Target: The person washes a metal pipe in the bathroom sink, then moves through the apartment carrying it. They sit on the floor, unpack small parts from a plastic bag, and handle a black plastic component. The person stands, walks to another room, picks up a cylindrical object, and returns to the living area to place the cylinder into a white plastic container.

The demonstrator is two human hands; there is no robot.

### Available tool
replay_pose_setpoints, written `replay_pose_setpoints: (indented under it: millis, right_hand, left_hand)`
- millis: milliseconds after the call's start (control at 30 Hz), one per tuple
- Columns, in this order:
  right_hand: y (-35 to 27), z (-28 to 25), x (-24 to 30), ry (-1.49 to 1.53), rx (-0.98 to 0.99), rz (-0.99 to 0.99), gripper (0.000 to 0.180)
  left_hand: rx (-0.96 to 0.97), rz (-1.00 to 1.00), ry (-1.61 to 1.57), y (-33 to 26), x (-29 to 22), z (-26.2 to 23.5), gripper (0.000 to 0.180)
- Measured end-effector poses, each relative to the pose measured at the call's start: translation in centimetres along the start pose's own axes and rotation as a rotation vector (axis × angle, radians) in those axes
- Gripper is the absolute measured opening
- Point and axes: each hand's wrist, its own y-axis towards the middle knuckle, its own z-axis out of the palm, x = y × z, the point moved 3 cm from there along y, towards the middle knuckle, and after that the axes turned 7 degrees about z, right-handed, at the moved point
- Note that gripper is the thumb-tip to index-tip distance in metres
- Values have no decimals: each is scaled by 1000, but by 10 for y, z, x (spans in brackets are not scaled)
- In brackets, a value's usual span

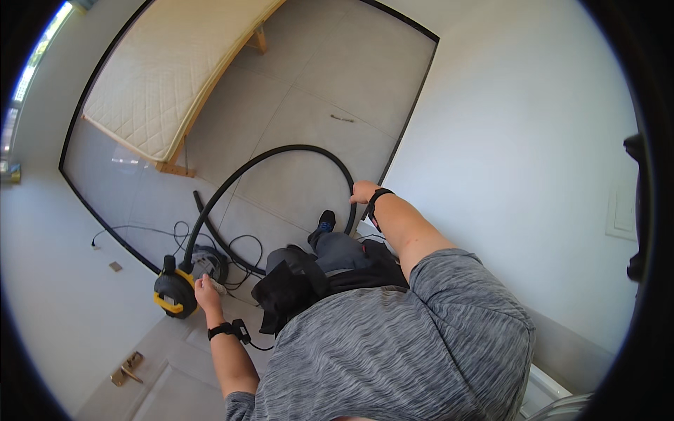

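Observation:
A black and yellow canister vacuum cleaner (179, 288) stands on the grey tiled floor at the lower left. My left hand (207, 293) reaches down to it and touches its top beside the yellow part. A thick black hose (281, 151) arches from the vacuum up and over to the right. My right hand (364, 191) is closed around the far end of that hose, near the white wall. Both wrists wear black bands. A thin black power cord (175, 231) lies in loops on the floor behind the vacuum.
A bare quilted mattress on a wooden bed frame (165, 70) fills the upper left. White walls close in on the right and left. A white door with a brass handle (126, 368) is at the lower left. My dark shoe (324, 221) stands under the hose.

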Motion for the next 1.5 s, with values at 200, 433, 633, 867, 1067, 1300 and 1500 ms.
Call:
replay_pose_setpoints:
  millis: [200, 433, 633, 867, 1067, 1300, 1500]
  right_hand:
    - [11, -56, -22, 90, -141, 86, 40]
    - [72, -91, -69, 250, -142, 282, 35]
    - [164, -98, -75, 201, -178, 275, 21]
    - [386, -99, -114, 82, -319, 253, 18]
    - [557, -83, -136, 154, -459, 348, 21]
    - [667, -81, -135, 90, -535, 350, 21]
    - [683, -70, -124, -23, -557, 298, 16]
  left_hand:
    - [217, -164, -247, 113, -34, 73, 24]
    - [542, -110, 120, 223, -82, 155, 35]
    - [615, -92, 373, 256, -71, 156, 36]
    - [1005, -231, 988, 262, 5, 202, 63]
    - [624, -836, 420, 268, 43, 244, 32]
    - [497, -654, 524, 286, 105, 282, 32]
    - [484, -540, 596, 302, 103, 298, 24]
